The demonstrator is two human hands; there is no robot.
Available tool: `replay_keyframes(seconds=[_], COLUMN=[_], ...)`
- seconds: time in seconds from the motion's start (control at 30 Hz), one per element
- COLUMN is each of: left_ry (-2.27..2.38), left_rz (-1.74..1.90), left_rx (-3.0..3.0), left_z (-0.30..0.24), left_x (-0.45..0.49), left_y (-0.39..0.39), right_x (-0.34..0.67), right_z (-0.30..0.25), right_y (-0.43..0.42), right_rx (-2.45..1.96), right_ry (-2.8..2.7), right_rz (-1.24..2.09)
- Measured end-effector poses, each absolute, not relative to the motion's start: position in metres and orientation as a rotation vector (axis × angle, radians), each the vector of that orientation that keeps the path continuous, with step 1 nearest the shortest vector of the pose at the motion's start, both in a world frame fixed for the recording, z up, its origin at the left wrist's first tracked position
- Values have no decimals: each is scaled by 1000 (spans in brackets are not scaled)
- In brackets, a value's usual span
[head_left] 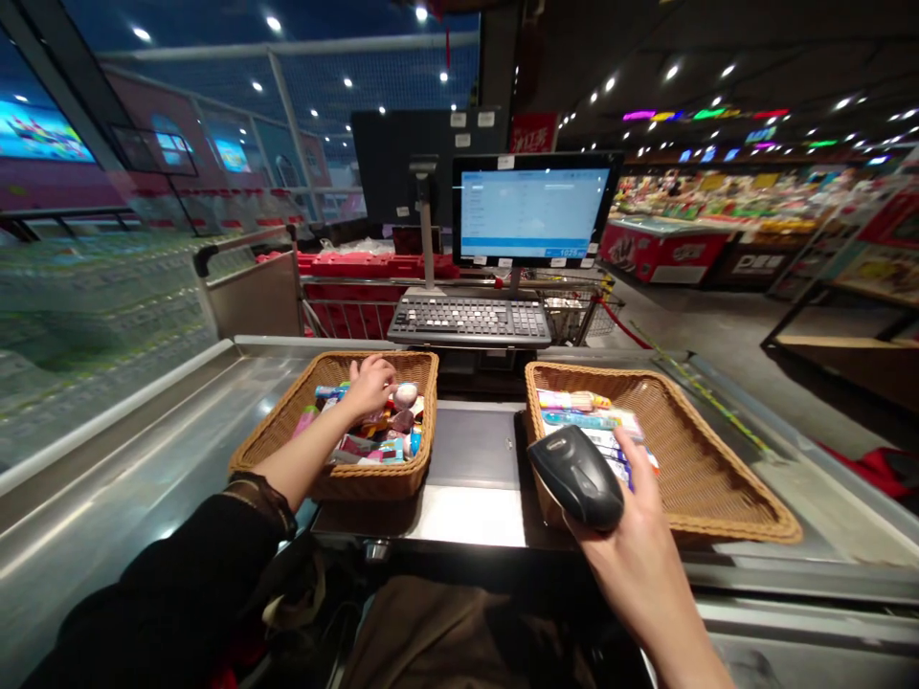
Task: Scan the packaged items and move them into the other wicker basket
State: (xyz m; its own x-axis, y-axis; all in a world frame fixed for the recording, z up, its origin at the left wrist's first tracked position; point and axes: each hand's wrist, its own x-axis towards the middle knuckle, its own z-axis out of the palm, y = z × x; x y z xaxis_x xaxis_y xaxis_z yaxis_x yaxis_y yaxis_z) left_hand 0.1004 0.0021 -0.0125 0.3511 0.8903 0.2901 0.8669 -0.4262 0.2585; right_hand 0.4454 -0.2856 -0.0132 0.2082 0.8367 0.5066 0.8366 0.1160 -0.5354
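My left hand (369,385) reaches into the left wicker basket (280,431) and rests with curled fingers on a pile of several small colourful packets and toys (388,435); whether it grips one I cannot make out. My right hand (632,536) holds a black handheld barcode scanner (578,476) over the near left corner of the right wicker basket (718,459). A few flat packets (585,413) lie in that basket, just beyond the scanner.
A flat scanner plate (474,448) sits between the baskets on the steel checkout counter (144,459). Behind stand a keyboard (470,319) and a lit monitor (532,211). Red shopping carts (359,277) stand beyond the counter; store shelves fill the right.
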Motion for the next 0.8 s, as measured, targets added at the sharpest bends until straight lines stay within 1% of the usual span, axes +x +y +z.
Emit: replay_keyframes(seconds=[0.3, 0.6, 0.8], left_ry=[1473, 1421, 1283], left_rz=[937, 808, 800], left_rx=[2262, 2487, 2497], left_z=[4, 39, 43], left_x=[106, 151, 192], left_y=[4, -33, -44], right_x=[435, 422, 403], right_z=[-13, -7, 4], right_y=[-281, -281, -279], right_rx=[-1684, -1671, -1673], right_ry=[-1616, -1621, -1629], right_rz=[21, -28, -54])
